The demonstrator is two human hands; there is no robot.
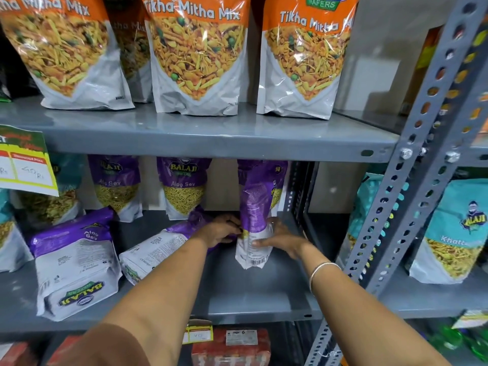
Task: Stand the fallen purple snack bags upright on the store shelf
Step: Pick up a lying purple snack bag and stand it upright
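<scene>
Both my hands hold one purple and white Aloo Sev bag (pixel 257 207), upright and turned edge-on at the right end of the middle shelf (pixel 258 294). My left hand (pixel 220 231) grips its left side, my right hand (pixel 280 240) its lower right. Another purple bag (pixel 155 247) lies flat just left of my left hand, partly hidden by my forearm. A third purple bag (pixel 76 262) lies flat near the shelf's front left. Two purple bags stand upright at the back, one (pixel 116 186) further left than the other (pixel 183 187).
Orange Tikha Mitha Mix bags (pixel 196 56) line the upper shelf. A slotted grey upright post (pixel 412 186) bounds the shelf on the right, with teal bags (pixel 454 233) beyond it. A price tag (pixel 25 165) hangs at the left. Red packs (pixel 232 344) sit on the shelf below.
</scene>
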